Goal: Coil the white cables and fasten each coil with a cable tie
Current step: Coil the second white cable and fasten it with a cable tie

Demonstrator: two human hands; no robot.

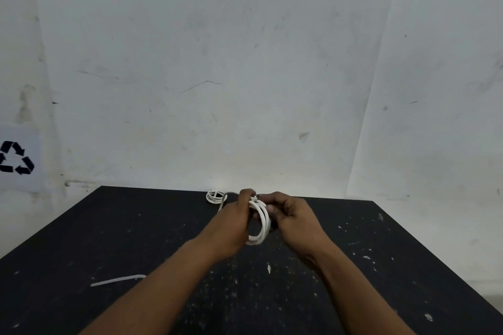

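Observation:
A coil of white cable [261, 221] hangs upright between my two hands above the middle of the black table [136, 226]. My left hand [231, 226] grips the coil's left side, fingers curled over its top. My right hand [291, 219] pinches the coil's top right; whether a tie sits there is hidden by the fingers. A second white cable coil [215, 196] lies flat at the table's far edge, just left of my left hand, with a band across it. A loose white cable tie [118, 280] lies on the table near the left front.
The table top is speckled with small white flecks and scraps [269, 268]. A scuffed white wall [245, 76] rises right behind the far edge. A black recycling symbol [16, 157] marks the wall at far left.

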